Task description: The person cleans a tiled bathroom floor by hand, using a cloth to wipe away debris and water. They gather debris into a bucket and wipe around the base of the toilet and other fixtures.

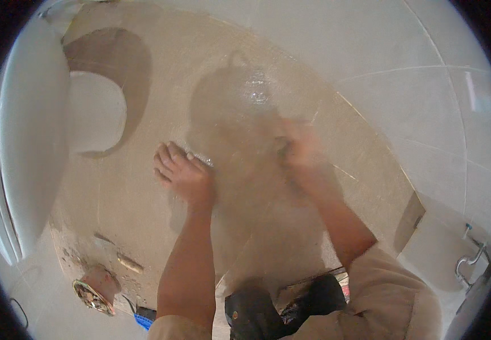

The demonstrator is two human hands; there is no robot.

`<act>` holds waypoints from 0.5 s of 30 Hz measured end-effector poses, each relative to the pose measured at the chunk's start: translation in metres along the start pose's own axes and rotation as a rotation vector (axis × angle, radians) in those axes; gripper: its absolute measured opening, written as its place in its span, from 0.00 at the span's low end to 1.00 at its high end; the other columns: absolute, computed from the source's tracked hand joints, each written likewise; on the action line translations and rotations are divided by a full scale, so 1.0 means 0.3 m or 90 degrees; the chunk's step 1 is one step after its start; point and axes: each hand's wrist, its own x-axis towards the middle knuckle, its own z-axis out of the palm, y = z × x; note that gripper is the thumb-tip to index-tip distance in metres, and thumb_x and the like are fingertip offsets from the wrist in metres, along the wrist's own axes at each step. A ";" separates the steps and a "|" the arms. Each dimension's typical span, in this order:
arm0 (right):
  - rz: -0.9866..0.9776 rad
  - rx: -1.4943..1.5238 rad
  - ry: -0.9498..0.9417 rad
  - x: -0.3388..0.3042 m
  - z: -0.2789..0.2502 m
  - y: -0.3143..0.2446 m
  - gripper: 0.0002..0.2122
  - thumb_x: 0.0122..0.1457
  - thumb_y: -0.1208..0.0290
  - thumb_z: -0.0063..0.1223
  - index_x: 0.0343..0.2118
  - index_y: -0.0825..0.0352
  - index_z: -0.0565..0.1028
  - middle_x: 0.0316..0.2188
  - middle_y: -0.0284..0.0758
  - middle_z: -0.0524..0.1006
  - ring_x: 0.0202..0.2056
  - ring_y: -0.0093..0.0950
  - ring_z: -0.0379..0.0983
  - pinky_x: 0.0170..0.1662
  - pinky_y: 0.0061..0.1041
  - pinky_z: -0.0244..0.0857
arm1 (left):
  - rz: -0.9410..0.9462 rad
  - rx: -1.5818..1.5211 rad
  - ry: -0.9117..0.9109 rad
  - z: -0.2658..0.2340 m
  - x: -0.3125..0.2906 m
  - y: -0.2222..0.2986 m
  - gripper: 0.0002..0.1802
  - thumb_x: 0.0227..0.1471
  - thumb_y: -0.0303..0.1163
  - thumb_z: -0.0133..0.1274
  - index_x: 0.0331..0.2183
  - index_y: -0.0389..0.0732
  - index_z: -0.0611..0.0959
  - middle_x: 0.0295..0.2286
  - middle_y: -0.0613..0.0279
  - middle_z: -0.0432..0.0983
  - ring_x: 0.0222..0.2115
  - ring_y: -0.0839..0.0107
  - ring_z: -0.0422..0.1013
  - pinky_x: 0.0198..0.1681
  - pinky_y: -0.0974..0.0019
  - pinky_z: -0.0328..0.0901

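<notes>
Low over the brown tiled floor (245, 226), my left hand (180, 170) reaches out with its fingers bent and a little apart. I see nothing held in it. Beside its thumb a small wet patch shines on the tile. To the right, my right hand (302, 150) is smeared by motion close to the floor. A small dark shape shows at its fingers, too blurred to name, and I cannot tell whether the hand grips it. The shadow of my head and arms falls between the hands, and a wet glint lies beyond them.
A white toilet (33, 136) stands at the left, its base (95, 110) on the floor. At lower left are a tub of debris (95, 289), a wooden-handled tool (129, 263) and a blue item (143, 320). Pale tiled walls rise at right, with a metal pipe fitting (472, 260).
</notes>
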 end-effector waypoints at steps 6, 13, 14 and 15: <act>0.250 -0.035 0.386 0.028 -0.199 0.344 0.22 0.63 0.77 0.48 0.61 0.68 0.73 0.54 0.52 0.77 0.56 0.49 0.74 0.59 0.46 0.67 | 0.006 -0.028 0.006 -0.032 -0.013 0.074 0.30 0.65 0.39 0.44 0.64 0.39 0.68 0.68 0.51 0.57 0.71 0.51 0.48 0.71 0.38 0.39; 0.114 0.216 -0.082 -0.147 0.029 -0.285 0.20 0.74 0.62 0.34 0.58 0.65 0.76 0.60 0.51 0.72 0.60 0.48 0.69 0.63 0.51 0.61 | 0.017 -0.071 0.055 -0.007 -0.017 -0.032 0.31 0.62 0.37 0.48 0.65 0.42 0.70 0.68 0.53 0.57 0.70 0.53 0.50 0.71 0.38 0.42; -0.064 0.130 0.057 -0.281 0.073 -0.331 0.19 0.71 0.66 0.41 0.60 0.65 0.75 0.60 0.50 0.72 0.61 0.47 0.68 0.64 0.48 0.62 | 0.001 -0.083 0.048 0.016 -0.013 -0.061 0.31 0.62 0.36 0.48 0.65 0.42 0.70 0.68 0.52 0.58 0.70 0.54 0.51 0.71 0.40 0.44; -0.126 0.125 -0.017 -0.362 0.079 -0.329 0.18 0.69 0.69 0.45 0.60 0.65 0.75 0.60 0.49 0.73 0.61 0.46 0.69 0.65 0.46 0.62 | 0.047 -0.133 0.000 0.002 -0.001 -0.085 0.30 0.65 0.35 0.46 0.66 0.42 0.69 0.69 0.53 0.55 0.70 0.54 0.50 0.71 0.41 0.44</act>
